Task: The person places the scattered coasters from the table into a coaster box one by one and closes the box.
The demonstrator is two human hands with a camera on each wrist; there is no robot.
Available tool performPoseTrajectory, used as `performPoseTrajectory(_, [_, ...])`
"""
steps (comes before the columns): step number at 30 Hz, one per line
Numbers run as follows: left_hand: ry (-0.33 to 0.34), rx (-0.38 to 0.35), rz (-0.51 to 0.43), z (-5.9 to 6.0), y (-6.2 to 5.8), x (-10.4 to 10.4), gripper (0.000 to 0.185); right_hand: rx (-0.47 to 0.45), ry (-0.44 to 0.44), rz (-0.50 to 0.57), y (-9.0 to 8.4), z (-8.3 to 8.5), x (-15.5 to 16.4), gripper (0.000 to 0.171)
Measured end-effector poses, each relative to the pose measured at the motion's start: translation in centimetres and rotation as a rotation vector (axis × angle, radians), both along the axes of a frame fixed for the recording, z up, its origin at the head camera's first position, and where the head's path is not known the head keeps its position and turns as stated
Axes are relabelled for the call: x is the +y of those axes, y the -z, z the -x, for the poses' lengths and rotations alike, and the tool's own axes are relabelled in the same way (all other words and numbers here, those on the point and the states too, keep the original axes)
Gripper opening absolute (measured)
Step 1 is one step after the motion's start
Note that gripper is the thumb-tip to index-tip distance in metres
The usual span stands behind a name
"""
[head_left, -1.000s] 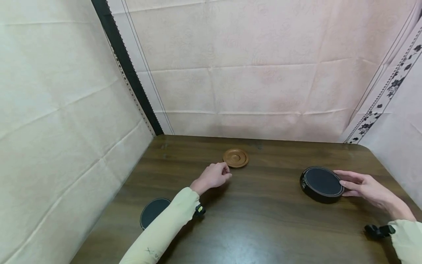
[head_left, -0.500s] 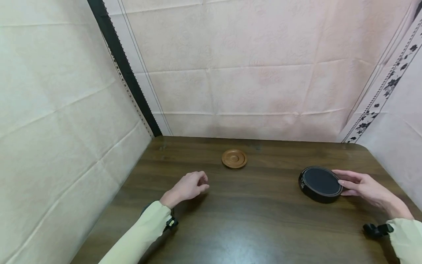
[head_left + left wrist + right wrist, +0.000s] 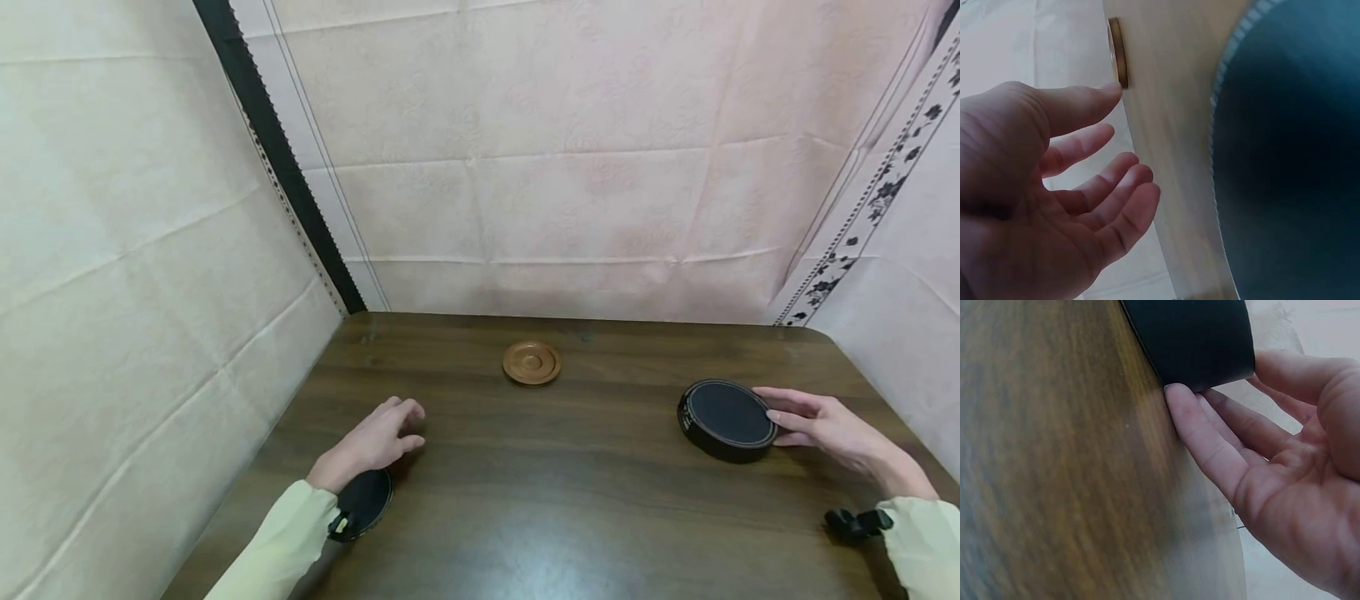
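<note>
My left hand (image 3: pixel 375 437) hovers over the left of the table, relaxed and holding nothing, its thumb apart from loosely bent fingers. Below its wrist lies a thin black coaster (image 3: pixel 371 498), partly covered by the sleeve and wrist camera; its pale-stitched edge fills the right of the left wrist view. On the right, my right hand (image 3: pixel 832 429) holds the side of a thick black round case (image 3: pixel 729 414) with a stitched rim. In the right wrist view, the thumb is at the case's (image 3: pixel 1204 344) upper edge and the fingertips (image 3: pixel 1182 400) at its base.
A small brown wooden saucer-like disc (image 3: pixel 532 363) lies near the back middle of the brown table (image 3: pixel 540 475). Pale cloth walls (image 3: pixel 570 208) stand behind the table and along both sides. Black cameras (image 3: pixel 857 525) are strapped to the wrists.
My left hand has drawn back from beside the wooden disc, leftward and toward me, to above the black coaster. The right hand keeps its place at the black case.
</note>
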State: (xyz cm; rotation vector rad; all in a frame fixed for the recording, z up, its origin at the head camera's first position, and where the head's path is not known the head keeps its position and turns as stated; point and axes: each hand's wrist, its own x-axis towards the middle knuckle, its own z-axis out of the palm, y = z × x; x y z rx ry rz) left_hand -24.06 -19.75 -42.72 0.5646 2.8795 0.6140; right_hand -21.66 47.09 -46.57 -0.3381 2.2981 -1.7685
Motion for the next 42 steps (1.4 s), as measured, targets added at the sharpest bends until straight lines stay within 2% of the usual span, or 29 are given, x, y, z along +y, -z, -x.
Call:
performPoseTrajectory(6, [-0.015,-0.033,0.058,-0.6,0.0,-2.3,0.034,-0.010,0.000,-0.007,-0.1,-0.1,-0.3,0.049])
performPoseTrajectory(14, [-0.010,-0.143,0.154,-1.2,-0.5,-4.7,0.047,-0.011,0.022,-0.020,-0.2,-0.1,-0.2,0.049])
performPoseTrajectory(22, [-0.005,-0.206,0.195,-1.5,-1.0,-5.8,0.054,-0.019,0.014,-0.020,0.1,0.0,-0.1,0.048])
performPoseTrajectory(30, [-0.057,-0.282,0.170,-1.1,-0.9,-6.2,0.061,-0.022,0.031,-0.031,-0.3,0.0,0.0,0.050])
performPoseTrajectory(33, [-0.053,-0.280,0.166,-1.0,-0.9,-6.3,0.058,-0.026,0.039,-0.036,-0.3,0.0,0.0,0.050])
performPoseTrajectory(37, [-0.033,-0.273,0.180,-1.0,-1.3,-6.3,0.052,-0.029,0.038,-0.046,-0.3,0.0,0.0,0.052])
performPoseTrajectory(42, [0.058,-0.198,0.198,-0.9,-2.0,-6.2,0.030,-0.029,0.036,-0.054,-0.4,0.1,-0.1,0.052])
